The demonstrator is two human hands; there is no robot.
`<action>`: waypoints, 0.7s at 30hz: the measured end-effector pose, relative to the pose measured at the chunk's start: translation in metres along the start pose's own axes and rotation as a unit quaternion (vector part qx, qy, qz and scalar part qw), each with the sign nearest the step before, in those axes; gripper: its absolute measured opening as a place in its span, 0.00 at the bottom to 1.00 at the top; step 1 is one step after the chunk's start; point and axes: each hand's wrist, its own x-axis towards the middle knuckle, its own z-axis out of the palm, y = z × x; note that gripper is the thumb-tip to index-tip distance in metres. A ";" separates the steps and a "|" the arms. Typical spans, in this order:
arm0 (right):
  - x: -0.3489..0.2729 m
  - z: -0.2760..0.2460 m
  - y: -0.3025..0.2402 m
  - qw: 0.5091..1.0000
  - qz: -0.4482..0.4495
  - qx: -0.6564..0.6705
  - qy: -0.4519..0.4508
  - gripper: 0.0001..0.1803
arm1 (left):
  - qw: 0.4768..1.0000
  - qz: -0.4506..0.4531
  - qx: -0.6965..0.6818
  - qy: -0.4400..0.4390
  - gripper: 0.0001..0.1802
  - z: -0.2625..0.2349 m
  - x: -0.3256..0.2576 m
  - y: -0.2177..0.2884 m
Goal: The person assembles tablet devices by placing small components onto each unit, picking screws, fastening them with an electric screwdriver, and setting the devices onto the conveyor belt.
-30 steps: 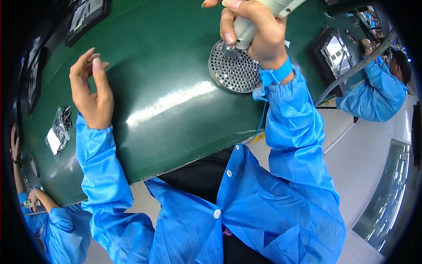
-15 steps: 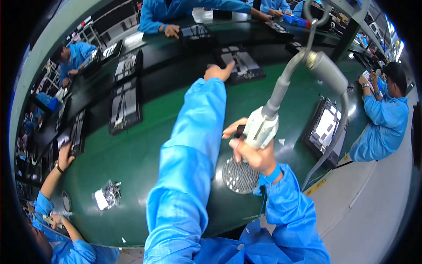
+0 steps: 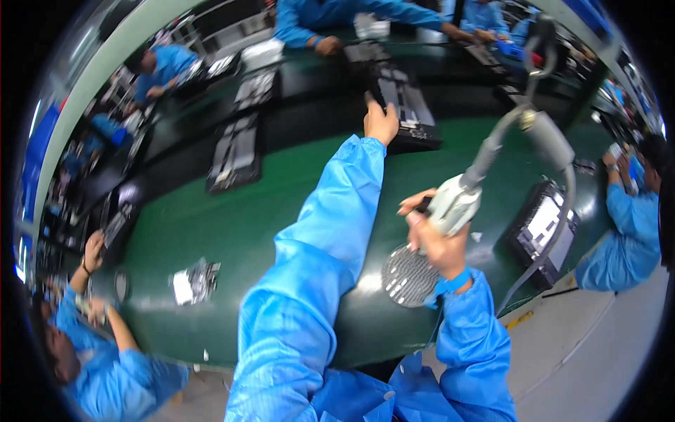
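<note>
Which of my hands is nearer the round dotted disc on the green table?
Right. Your right hand, gripping a pale tool, is by the upper-right edge of the disc; your left hand is well beyond it, beside a black device.

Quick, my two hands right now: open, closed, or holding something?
Left hand: at the black-framed unit; whether it grips cannot be told.
Right hand: closed, holding the pale handheld tool.
</note>
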 end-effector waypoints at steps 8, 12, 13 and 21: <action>0.002 0.020 -0.005 0.999 -0.030 -0.021 -0.031 0.13 | 0.979 -0.055 -0.196 -0.034 0.38 -0.255 -0.245 -0.013; -0.005 0.042 -0.011 0.999 -0.021 -0.018 -0.045 0.15 | 0.986 -0.096 -0.136 0.008 0.37 -0.290 -0.362 0.000; -0.008 0.043 -0.012 0.998 -0.027 -0.020 -0.049 0.16 | 0.992 -0.078 -0.100 0.023 0.37 -0.288 -0.379 0.002; -0.019 0.040 -0.018 0.998 -0.029 -0.039 -0.030 0.18 | 0.818 -0.007 0.493 0.298 0.35 -0.383 -0.347 -0.014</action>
